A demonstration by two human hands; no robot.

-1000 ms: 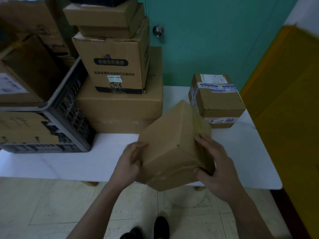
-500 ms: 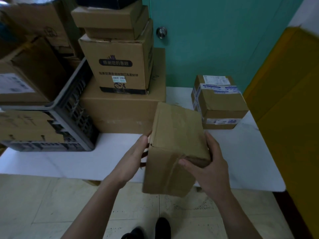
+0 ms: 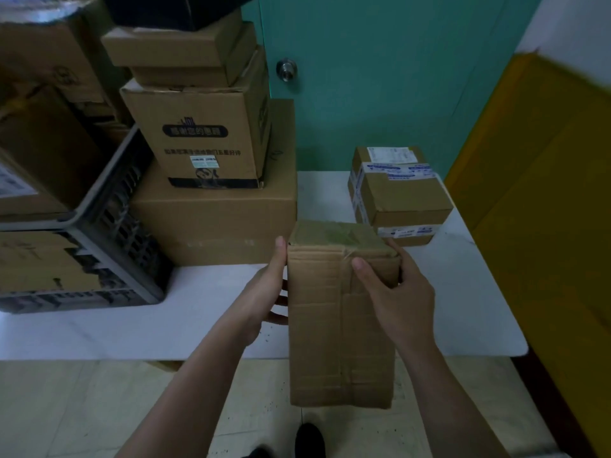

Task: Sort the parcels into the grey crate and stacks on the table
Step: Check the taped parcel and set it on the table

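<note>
Plain parcel [image 3: 337, 325] now turned upright from its earlier tilt, gripped between left hand [image 3: 264, 292] and right hand [image 3: 396, 295], over white table [image 3: 99, 328] edge, teal door [image 3: 380, 77] beyond the hands

Held parcel [image 3: 337, 325]: you see matt brown cardboard, creased, with shiny tape on top.
Grey crate [image 3: 109, 233]: dull plastic lattice.
Counter [image 3: 463, 309]: smooth white top, faint sheen.
Labelled box [image 3: 401, 193]: matt cardboard, paper labels, printed tape.
Door knob [image 3: 286, 69]: polished metal.
</note>
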